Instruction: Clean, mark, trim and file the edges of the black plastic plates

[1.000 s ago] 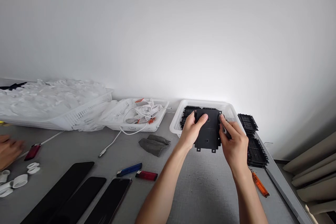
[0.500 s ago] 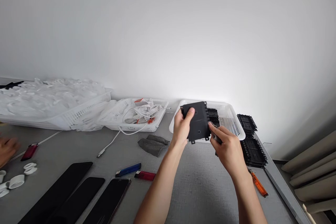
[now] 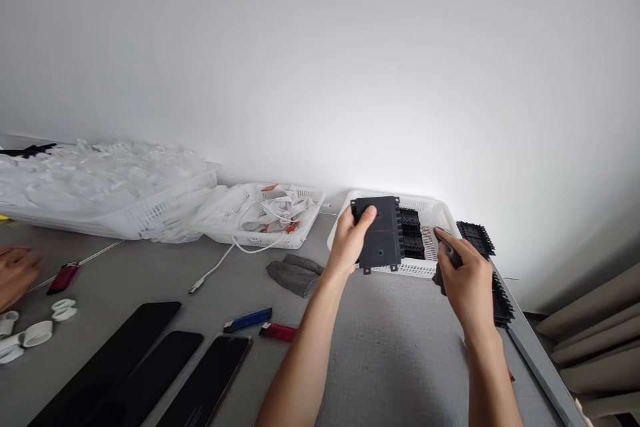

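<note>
My left hand (image 3: 347, 240) is closed around the left edge of a flat black plastic panel (image 3: 379, 233), its thumb lying across the face. The panel is held up, nearly upright, before a white basket (image 3: 345, 220); small tabs and a small hole show on it. To the right of the panel, and apart from it, my right hand (image 3: 467, 287) is closed on a piece of dark grey cloth (image 3: 440, 278), mostly hidden by the fingers. Several black ribbed plastic parts (image 3: 413, 233) lie in the basket behind the panel.
Stacked black panels (image 3: 503, 303) stand at the table's right edge. Left of centre are a grey cloth (image 3: 295, 275), a basket (image 3: 310, 227) with cables, black phone-like slabs (image 3: 205, 380) and slim blue (image 3: 249, 320) and red (image 3: 277, 331) items. Another person's hand (image 3: 17, 273) is far left.
My right hand has drawn away from the panel's right edge, moving right with the grey cloth. My left hand still holds the panel in nearly the same place. The view has shifted slightly.
</note>
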Motion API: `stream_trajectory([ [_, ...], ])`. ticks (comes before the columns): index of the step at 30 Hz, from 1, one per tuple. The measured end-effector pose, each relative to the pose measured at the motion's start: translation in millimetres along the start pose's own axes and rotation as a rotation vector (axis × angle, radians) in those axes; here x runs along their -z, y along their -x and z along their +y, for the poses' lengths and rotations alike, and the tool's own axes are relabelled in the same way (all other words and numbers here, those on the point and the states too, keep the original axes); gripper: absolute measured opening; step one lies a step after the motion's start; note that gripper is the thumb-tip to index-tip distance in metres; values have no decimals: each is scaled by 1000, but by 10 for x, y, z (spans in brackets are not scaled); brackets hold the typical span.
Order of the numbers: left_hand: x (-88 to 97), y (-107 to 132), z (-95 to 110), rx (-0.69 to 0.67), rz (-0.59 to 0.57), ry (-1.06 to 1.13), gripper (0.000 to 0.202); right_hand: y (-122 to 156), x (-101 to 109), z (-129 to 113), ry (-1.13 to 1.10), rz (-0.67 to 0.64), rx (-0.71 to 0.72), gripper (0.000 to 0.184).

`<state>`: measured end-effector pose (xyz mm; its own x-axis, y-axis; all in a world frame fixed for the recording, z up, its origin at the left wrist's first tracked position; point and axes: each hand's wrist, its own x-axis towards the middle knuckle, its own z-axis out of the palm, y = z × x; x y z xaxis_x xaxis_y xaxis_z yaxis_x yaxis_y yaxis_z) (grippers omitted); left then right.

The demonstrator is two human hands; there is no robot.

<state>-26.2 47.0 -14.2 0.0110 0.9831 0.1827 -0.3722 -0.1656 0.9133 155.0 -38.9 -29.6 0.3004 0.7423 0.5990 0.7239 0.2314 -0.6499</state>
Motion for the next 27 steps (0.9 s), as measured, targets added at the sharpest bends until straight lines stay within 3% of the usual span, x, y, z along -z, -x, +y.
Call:
stream_trajectory([
  [3,-81,75,-52,47,-172,-70,37,7,-31,-51,-23,58,132,36],
  [6,-153,121,-90,55,-257,-101,37,29,-132,-61,-12,-3,192,39],
  [14,-66,-16,-14,8,83,97,48,85,-125,-171,-94,-312,184,41],
  [18,19,-90,6,-86,163,164,49,78,-78,-201,-104,-487,133,32],
  [20,26,-94,-8,-115,165,145,48,54,-46,-157,-123,-452,37,31],
  [22,6,-68,-25,-108,112,93,46,22,-6,-103,-176,-288,-126,37],
  [24,-29,-19,-32,-90,-21,35,45,-7,28,-70,-257,-136,-271,47],
  [27,-87,66,-21,-132,-252,-84,42,-23,27,-84,-419,-58,-370,57],
])
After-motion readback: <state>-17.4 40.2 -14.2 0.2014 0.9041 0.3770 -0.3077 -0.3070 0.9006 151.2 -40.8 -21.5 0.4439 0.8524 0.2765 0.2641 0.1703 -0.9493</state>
